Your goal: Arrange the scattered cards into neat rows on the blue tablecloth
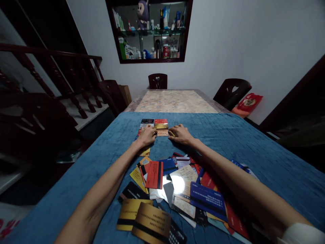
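Two short columns of overlapping plastic cards lie at the far part of the blue cloth. My left hand (147,135), fingers bent together, rests over the left column, its fingertips at the left edge of a pale orange VIP card (162,133). Whatever is under those fingers is hidden. Just right of that card, my right hand (181,134) is closed on a yellowish card (172,134). Above the VIP card are a gold card (161,126) and a red card (160,121); a black card (147,121) tops the left column.
Nearer me spreads a loose heap of cards, with a red card (154,174), a blue card (208,200) and a gold card (151,222) on top. The blue cloth (109,149) covers the table's near part. Chairs (157,81) stand around it.
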The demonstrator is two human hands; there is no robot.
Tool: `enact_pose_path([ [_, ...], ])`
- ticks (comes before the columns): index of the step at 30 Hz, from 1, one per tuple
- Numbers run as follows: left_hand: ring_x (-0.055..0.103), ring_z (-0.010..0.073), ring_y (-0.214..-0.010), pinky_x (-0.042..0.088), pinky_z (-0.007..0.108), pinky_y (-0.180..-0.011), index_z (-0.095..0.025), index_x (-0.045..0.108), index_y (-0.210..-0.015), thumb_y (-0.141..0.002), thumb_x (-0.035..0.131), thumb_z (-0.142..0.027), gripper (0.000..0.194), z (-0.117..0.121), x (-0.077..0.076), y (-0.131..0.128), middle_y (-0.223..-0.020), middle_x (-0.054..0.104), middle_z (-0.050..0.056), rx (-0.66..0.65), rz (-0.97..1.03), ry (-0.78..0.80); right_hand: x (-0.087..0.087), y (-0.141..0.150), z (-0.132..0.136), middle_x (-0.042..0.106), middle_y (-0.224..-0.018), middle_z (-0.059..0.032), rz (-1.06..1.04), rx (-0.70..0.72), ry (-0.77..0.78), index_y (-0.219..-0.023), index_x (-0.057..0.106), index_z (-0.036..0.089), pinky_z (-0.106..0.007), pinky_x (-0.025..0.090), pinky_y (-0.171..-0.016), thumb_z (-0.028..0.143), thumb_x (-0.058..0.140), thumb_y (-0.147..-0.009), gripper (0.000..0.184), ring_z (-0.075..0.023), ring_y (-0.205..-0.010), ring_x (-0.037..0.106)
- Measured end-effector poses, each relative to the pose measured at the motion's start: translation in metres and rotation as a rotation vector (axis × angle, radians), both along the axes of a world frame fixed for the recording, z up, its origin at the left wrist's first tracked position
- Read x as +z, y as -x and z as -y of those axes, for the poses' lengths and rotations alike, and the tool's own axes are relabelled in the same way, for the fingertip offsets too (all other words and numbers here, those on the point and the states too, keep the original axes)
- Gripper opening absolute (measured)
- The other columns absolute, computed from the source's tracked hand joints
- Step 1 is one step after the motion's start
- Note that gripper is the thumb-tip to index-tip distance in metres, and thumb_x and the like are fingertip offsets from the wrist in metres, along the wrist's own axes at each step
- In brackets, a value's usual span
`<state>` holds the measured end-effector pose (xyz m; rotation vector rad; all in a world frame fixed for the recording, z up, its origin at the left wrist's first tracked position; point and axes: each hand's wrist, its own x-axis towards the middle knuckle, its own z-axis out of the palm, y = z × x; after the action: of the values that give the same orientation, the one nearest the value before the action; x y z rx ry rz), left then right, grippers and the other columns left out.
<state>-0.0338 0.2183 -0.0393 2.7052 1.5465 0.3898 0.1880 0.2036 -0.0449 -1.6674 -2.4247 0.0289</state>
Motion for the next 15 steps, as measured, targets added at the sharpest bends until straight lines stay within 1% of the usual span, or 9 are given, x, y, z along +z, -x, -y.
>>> enact_pose_path([
  [4,0.048,0.033,-0.123,0.039,0.054,-0.102,-0.02,0.075,-0.103,-0.086,0.053,-0.021,0.027,0.0,0.0,0.0,-0.114,0.07,0.012,-0.003,0.001,-0.003,0.004,-0.013,0.004,0.063,-0.132,-0.0117,0.036,-0.014,0.022,-0.128,0.064,0.025,-0.043,0.042,-0.086,0.047,0.06,-0.089,0.044,-0.0356,-0.12,0.047],
  [8,0.048,0.0327,-0.122,0.039,0.053,-0.102,-0.02,0.075,-0.101,-0.085,0.054,-0.021,0.026,-0.001,-0.001,0.001,-0.113,0.07,0.012,-0.013,0.016,-0.009,0.003,-0.023,0.005,0.064,-0.13,-0.0125,0.053,-0.011,0.021,-0.125,0.065,0.025,-0.043,0.042,-0.084,0.045,0.061,-0.089,0.041,-0.0354,-0.119,0.047],
  [15,0.049,0.0324,-0.123,0.039,0.052,-0.101,-0.021,0.075,-0.1,-0.085,0.056,-0.02,0.024,0.001,-0.001,0.001,-0.114,0.07,0.012,-0.021,0.028,-0.021,0.002,-0.024,0.003,0.064,-0.132,-0.0108,0.042,-0.006,0.038,-0.119,0.068,0.026,-0.045,0.041,-0.085,0.041,0.06,-0.09,0.034,-0.036,-0.12,0.045],
])
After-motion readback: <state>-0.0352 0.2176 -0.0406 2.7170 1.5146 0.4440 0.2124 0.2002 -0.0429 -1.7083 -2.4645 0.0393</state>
